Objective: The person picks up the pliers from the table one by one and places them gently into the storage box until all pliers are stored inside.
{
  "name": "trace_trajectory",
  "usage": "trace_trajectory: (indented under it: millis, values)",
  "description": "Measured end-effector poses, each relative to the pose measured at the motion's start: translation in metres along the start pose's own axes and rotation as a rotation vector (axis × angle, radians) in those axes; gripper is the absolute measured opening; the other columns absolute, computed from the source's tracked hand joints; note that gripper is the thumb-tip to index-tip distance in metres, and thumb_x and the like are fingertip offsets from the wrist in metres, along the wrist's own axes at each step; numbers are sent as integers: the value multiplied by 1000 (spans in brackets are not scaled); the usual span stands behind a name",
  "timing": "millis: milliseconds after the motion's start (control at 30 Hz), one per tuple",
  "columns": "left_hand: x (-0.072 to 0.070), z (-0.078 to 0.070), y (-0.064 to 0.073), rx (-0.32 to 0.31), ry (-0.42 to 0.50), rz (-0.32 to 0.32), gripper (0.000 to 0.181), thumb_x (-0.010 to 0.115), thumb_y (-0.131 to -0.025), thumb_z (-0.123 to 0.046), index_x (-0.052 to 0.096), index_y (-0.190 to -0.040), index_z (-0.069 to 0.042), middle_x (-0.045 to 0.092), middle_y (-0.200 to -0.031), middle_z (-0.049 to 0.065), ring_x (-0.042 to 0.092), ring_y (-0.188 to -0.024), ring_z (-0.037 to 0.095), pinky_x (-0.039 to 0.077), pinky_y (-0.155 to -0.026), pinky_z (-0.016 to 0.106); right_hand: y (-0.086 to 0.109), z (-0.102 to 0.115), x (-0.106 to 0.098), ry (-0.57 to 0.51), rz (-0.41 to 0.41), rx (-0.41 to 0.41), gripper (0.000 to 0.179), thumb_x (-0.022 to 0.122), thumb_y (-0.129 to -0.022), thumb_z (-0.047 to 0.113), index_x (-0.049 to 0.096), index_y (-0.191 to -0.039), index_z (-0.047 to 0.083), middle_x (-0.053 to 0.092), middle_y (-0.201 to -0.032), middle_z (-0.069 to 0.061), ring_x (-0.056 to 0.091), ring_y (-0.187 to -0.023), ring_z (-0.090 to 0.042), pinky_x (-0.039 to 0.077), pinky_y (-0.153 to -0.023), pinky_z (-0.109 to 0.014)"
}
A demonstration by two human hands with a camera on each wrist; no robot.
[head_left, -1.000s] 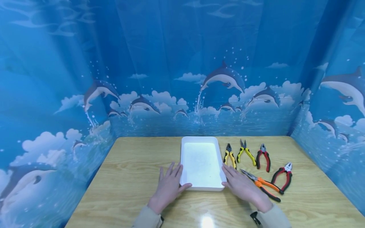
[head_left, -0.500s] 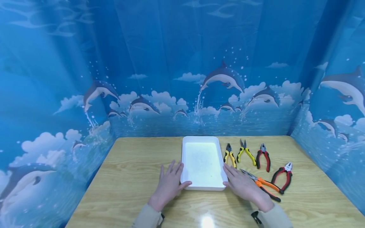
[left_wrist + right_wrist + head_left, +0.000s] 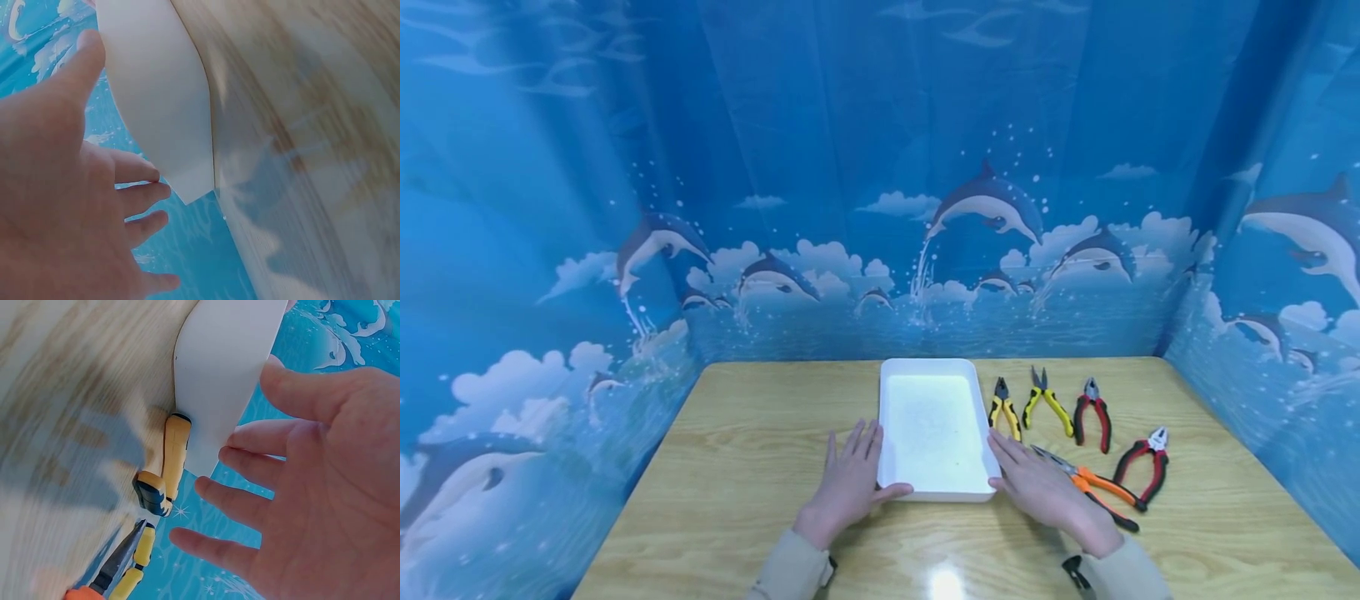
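A shallow white rectangular tray [image 3: 932,433] lies on the wooden table between both hands. My left hand [image 3: 848,479] touches its left side near the front corner, fingers straight and spread, thumb at the front rim. On the opposite side my right hand [image 3: 1037,483] has its straight fingertips at the tray's right rim. In the left wrist view, the left hand [image 3: 81,194] has fingertips right at the white tray wall [image 3: 159,94]. The right wrist view shows the right hand [image 3: 312,469] with extended fingers against the tray wall [image 3: 219,375].
Right of the tray lie pliers with yellow-black handles [image 3: 1005,412], yellow-handled needle-nose pliers [image 3: 1048,404], red-black pliers [image 3: 1092,415], red-black diagonal cutters [image 3: 1144,462] and orange-black long-nose pliers [image 3: 1093,486]. A blue dolphin-print curtain [image 3: 850,208] surrounds the wooden table [image 3: 760,433].
The tray has shifted very slightly to the right, with both hands moving along with it. The left thumb sits a little further right along the front rim. The pliers have not moved.
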State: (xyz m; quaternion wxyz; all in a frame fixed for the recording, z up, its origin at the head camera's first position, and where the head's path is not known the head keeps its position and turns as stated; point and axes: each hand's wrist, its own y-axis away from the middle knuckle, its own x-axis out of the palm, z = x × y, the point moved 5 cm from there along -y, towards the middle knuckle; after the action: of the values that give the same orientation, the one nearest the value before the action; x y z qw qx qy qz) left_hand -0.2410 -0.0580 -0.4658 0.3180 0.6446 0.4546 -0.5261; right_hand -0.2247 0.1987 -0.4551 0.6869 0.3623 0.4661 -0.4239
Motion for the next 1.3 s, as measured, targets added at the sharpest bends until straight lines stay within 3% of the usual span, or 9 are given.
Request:
trace_trajectory:
  millis: [667,1133,1300]
  values:
    - [4,-3,0,-13,32,5,99,60,-91,-66,31,-156,3,29,-164,20,21,-153,39,12,-118,72,-1,-4,-1,-15,29,5,66,57,-104,27,31,-156,-4,24,-165,-22,28,-147,-48,27,-117,-64]
    - [3,-2,1,-9,26,-4,99,61,-91,-66,32,-156,3,29,-163,21,22,-152,39,13,-118,72,-1,-3,-4,2,-33,-33,66,59,-103,27,34,-154,-7,27,-163,-24,31,-146,-48,29,-116,-65]
    - [5,-2,0,-10,24,1,100,60,-91,-67,31,-156,3,29,-163,21,22,-152,39,12,-118,72,-1,-4,-9,31,-103,-27,67,68,-97,29,43,-151,-2,38,-158,-23,43,-139,-47,38,-110,-65]
